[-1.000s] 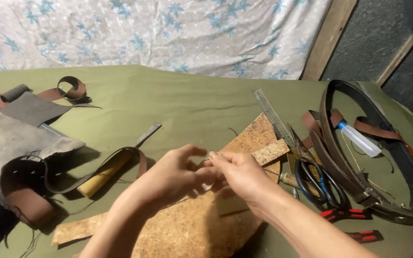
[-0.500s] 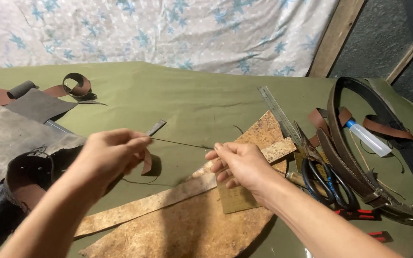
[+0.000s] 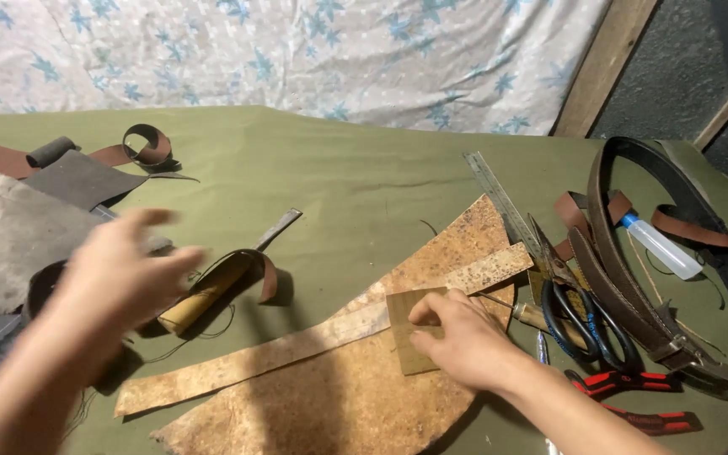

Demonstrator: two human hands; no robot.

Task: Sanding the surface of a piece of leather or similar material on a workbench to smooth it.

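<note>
Right hand (image 3: 457, 341) presses a small tan leather square (image 3: 410, 333) flat onto the mottled sheet (image 3: 355, 396), fingers narrow, touching it. Left hand (image 3: 120, 274) hovers blurred well to the left, fingers spread, empty.

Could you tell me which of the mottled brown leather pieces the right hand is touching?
The small plain tan rectangle; right hand rests on it, not the long strip.

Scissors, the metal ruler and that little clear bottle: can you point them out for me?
scissors (image 3: 587, 324): head view, on the black handle loops.
metal ruler (image 3: 499, 195): head view, midway along its flat blade.
clear bottle (image 3: 663, 247): head view, on the middle of its body.
</note>
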